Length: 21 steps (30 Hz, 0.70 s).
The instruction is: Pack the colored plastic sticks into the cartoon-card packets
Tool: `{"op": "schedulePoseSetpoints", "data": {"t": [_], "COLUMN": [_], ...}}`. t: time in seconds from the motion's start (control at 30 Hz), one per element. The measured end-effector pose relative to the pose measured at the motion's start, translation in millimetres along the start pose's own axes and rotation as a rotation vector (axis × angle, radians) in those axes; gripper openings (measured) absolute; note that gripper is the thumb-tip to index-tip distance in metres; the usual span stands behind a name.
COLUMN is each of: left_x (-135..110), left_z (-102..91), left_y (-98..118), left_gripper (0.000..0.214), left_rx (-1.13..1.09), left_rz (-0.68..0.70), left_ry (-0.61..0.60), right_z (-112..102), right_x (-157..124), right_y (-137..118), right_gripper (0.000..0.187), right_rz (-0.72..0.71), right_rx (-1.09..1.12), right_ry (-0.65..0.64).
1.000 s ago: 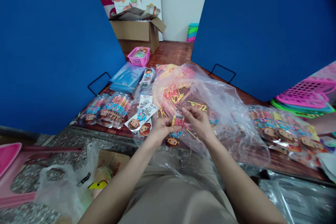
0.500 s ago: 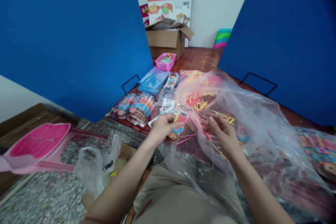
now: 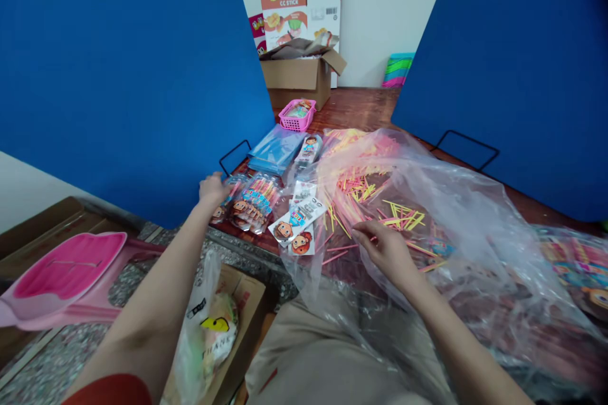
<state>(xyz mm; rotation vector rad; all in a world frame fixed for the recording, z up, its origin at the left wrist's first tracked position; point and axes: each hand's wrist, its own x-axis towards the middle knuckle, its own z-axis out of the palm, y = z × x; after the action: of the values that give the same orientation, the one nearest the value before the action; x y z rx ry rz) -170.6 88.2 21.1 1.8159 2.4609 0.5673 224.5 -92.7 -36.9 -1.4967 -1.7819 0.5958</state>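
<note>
My left hand (image 3: 213,190) reaches out to the left edge of a pile of clear packets (image 3: 231,196) with coloured sticks and a cartoon face. Its fingertips are partly hidden, so whether it grips a packet is unclear. My right hand (image 3: 387,252) is low over the loose pink and yellow sticks (image 3: 358,186), thumb and fingertips drawn together; what they pinch is too small to make out. Between the hands, printed cartoon cards (image 3: 297,221) lie overlapping. A second pile of filled packets (image 3: 255,202) sits beside the first. A large clear plastic bag (image 3: 456,202) spreads around the sticks.
Blue plastic sleeves (image 3: 275,150), a pink basket (image 3: 297,117) and an open cardboard box (image 3: 294,76) stand farther back. Blue panels (image 3: 118,63) flank the work surface. More packets (image 3: 577,259) lie at right. A pink chair (image 3: 71,266) and a plastic carrier bag (image 3: 213,329) are at lower left.
My left hand has moved left from the middle, where it held a packet with sticks, to the packet pile. My right hand has shifted slightly left and down. The cards are now uncovered.
</note>
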Motion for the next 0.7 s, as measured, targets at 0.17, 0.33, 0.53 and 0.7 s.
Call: {"op": "schedulePoseSetpoints", "data": {"t": [0.17, 0.33, 0.53, 0.7], "left_x": [-64.1, -106.1, -91.6, -97.5], "left_z": [21.1, 59.4, 82.1, 72.9], "left_y": [61.1, 106.1, 108.4, 110.5], "left_gripper": [0.022, 0.020, 0.033, 0.018], "left_rx": [-0.199, -0.315, -0.387, -0.445], "left_rz": [0.468, 0.409, 0.118, 0.249], "left_ry": [-0.041, -0.346, -0.454, -0.186], "right_z": [-6.1, -12.5, -19.7, -33.1], "right_x": [2.9, 3.9, -2.2, 2.3], "right_y": [11.5, 18.0, 28.0, 42.7], "right_gripper": [0.027, 0.027, 0.027, 0.029], "right_rz": [0.024, 0.052, 0.065, 0.085], "right_rx": [-0.092, -0.095, -0.088, -0.110], "right_ry": [0.061, 0.084, 0.094, 0.160]}}
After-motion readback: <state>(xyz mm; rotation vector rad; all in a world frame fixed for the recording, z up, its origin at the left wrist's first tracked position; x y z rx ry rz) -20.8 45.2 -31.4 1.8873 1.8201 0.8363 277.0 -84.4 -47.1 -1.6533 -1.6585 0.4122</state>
